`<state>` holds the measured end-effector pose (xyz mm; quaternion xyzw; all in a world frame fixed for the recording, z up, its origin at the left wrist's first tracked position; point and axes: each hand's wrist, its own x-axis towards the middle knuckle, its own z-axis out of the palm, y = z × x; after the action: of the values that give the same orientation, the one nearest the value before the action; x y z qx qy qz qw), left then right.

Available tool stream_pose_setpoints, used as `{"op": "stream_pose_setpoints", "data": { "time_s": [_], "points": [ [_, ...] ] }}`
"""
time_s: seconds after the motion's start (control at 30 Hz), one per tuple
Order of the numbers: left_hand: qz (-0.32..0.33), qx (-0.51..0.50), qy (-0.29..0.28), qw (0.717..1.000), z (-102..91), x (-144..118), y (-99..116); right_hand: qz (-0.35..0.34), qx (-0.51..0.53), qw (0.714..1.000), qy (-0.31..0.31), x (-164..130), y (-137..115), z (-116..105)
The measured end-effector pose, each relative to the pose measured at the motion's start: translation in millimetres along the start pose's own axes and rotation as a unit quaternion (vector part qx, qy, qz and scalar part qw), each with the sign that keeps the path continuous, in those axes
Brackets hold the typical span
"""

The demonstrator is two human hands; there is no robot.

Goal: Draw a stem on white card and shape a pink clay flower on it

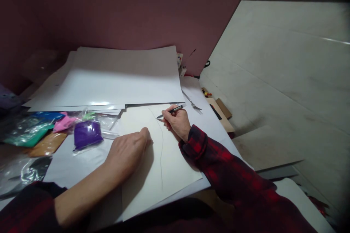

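A cream sheet of paper (180, 164) lies before me, with a long, thin, wavy grey line running down its middle. My right hand (177, 122) is closed around a dark pen (176, 109) with a clear end. The pen's tip is at the upper part of the line, touching the sheet or very close to it. My left hand (128, 149) rests on the sheet's left side, its fingers curled in and the fingertips mostly hidden under the hand. Nothing shows in it.
Large white sheets (117, 76) are stacked behind the paper. Left of me lie clear bags with a purple packet (87, 134), a pink packet (64, 122) and other coloured packets. A fork (193, 105) lies at the right, near the table edge. Cardboard (222, 111) sits beyond it.
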<state>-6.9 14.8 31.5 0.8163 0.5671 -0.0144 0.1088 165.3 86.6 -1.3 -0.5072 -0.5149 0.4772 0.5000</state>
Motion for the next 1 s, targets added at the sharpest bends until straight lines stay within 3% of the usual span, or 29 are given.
{"op": "stream_pose_setpoints", "data": {
  "time_s": [1.0],
  "points": [
    [0.0,0.001,0.0,1.0,-0.8,0.4,1.3,0.006,-0.018,1.0,0.014,-2.1,-2.4,-0.9]
  ]
}}
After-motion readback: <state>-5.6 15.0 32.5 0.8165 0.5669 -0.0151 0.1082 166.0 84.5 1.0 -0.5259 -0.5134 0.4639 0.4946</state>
